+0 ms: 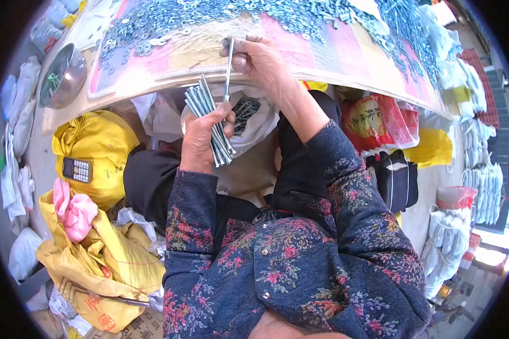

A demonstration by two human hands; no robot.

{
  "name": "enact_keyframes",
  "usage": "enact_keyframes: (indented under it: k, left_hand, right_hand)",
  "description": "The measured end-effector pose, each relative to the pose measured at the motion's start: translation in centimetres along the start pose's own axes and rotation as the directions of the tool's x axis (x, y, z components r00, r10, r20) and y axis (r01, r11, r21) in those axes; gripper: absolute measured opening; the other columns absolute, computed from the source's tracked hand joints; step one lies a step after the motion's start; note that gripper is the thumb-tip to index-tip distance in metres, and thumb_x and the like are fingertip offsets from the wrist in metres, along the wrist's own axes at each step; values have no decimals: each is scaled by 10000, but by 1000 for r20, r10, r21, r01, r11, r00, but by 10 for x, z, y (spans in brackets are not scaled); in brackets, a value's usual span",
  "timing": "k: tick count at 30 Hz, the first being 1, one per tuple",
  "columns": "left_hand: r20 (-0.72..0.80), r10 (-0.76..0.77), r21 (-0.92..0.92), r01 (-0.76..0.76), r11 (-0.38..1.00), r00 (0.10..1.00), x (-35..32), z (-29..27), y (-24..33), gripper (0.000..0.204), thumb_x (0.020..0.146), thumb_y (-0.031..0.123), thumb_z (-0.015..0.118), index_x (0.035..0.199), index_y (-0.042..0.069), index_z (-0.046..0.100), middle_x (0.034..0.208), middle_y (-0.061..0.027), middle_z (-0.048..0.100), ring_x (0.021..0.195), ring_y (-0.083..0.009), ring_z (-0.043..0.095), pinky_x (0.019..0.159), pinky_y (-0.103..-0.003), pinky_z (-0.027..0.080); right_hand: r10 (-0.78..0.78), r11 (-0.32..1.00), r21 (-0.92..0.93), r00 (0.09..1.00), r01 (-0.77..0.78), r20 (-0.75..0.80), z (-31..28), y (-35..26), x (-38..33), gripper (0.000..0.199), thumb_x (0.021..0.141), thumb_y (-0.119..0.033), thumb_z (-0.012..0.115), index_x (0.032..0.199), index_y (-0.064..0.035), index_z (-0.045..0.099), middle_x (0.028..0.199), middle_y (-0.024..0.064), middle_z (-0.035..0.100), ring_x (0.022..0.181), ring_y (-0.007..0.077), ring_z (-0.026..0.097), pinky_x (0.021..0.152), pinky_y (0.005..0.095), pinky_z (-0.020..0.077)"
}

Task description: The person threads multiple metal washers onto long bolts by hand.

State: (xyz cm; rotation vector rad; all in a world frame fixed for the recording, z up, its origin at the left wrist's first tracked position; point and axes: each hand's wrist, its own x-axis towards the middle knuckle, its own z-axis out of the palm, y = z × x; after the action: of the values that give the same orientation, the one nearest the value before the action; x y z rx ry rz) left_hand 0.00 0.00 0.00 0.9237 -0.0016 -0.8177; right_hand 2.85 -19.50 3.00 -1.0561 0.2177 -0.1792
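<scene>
My left hand [199,138] is closed round a bundle of long silvery bolts [201,99], which fan out above and below the fist. Between the fingers of my right hand [261,61], a single long bolt [228,70] is pinched near its upper end. Its lower end comes down to the left thumb; whether they touch I cannot tell. Just beyond the left fist, a white bag [260,127] holds a pile of dark, slender metal pieces [245,113]. Many washers [209,20] lie over the table [175,59] past both hands.
A metal bowl [68,79] stands at the table's left end. More long fasteners [404,28] are heaped at the far right. A yellow bag [104,135] with a keypad phone [77,169] on it sits by my left leg; a red bag [373,121] hangs right.
</scene>
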Motion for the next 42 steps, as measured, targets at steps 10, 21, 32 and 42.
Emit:
enact_keyframes:
  k: [10,21,32,42]
  left_hand:
    - [107,-79,-208,100,973,991,-6,12,-10,158,834,94,674,943,-3,614,787,-90,612,581,-133,564,510,-220,473]
    - [-213,184,-82,-206,975,959,0,-18,25,180,843,75,673,969,-36,609,776,-90,630,546,-131,574,458,-227,482]
    - [-206,74,-76,-91,993,976,-12,-16,20,135,850,87,690,899,-26,638,727,-91,642,538,-131,587,442,-218,472]
    - [-218,75,-19,-81,997,973,-9,-6,15,128,845,90,691,891,-16,637,714,-85,644,509,-126,574,429,-220,464]
  right_hand:
    - [-396,672,-651,914,352,85,-1,-27,-36,92,872,-75,626,936,-12,608,834,82,684,581,125,601,571,267,494]
    - [-478,-44,-869,753,493,452,38,-9,49,167,910,-200,580,1003,-73,635,873,158,649,807,354,630,709,421,486]
    - [-580,-172,-933,733,315,355,-39,-25,51,220,916,-201,591,1076,-73,671,1061,102,655,928,251,658,805,337,520]
    - [-495,-494,-828,696,267,520,26,6,80,285,878,-333,642,966,-66,684,789,100,663,650,175,611,628,317,494]
